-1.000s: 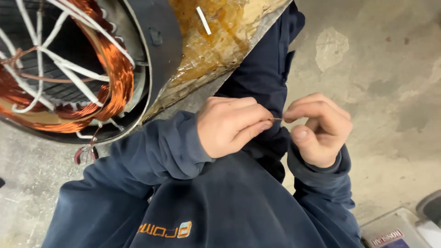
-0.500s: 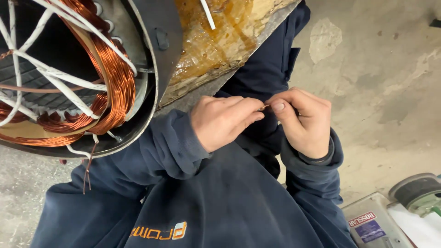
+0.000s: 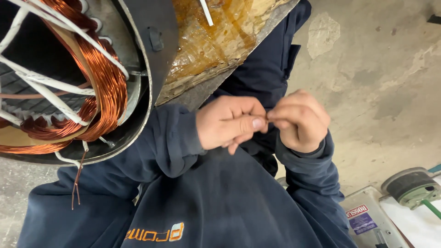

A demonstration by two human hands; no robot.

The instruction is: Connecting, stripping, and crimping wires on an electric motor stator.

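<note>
While both hands meet in front of the dark blue sweatshirt [image 3: 220,206], the left hand [image 3: 229,121] pinches thumb to forefinger at its three o'clock, tip to tip with the curled right hand [image 3: 301,120]; whatever thin strand they clamp between them is too small to tell; the copper-wound stator [image 3: 78,78] lies at ten o'clock, nearer the left hand, two loose copper wire ends [image 3: 76,183] dangling below it.

Even, moderately bright overhead light; glare on the copper windings [image 3: 108,87] at 9 o'clock and amber resin sheet [image 3: 216,43] at 12; focus sharp, shadows soft.
</note>
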